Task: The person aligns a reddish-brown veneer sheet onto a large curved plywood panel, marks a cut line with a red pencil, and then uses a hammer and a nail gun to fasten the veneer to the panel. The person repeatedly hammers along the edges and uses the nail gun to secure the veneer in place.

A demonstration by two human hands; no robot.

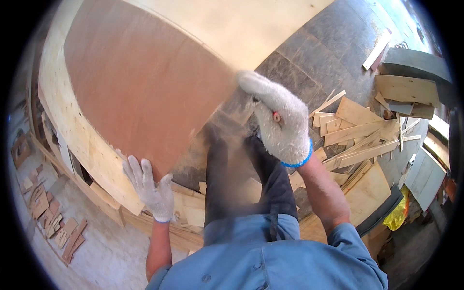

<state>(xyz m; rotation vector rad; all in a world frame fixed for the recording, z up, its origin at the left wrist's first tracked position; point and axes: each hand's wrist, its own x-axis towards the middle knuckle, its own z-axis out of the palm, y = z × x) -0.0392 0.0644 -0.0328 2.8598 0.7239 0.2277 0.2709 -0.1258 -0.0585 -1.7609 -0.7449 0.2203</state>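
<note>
A large reddish-brown wood sheet (145, 82) lies over pale plywood (58, 87). My left hand (155, 191), in a white knit glove, is at the sheet's near corner. Its fingers are stretched out and apart along the edge, with the thumb spread to the other side. My right hand (282, 116), gloved with a blue cuff, is closed at the sheet's right corner. Its fingertips are partly hidden, and a small reddish spot (276, 116) shows on the glove. A hazy blur covers part of the near edge and the space between my hands.
Wood offcuts (353, 125) lie heaped on the dark tiled floor (314, 53) to my right, by curved boards (406, 89) and a yellow plastic bag (397, 210). Small brown scraps (72, 237) lie at lower left. Another pale sheet (241, 24) extends at the far side.
</note>
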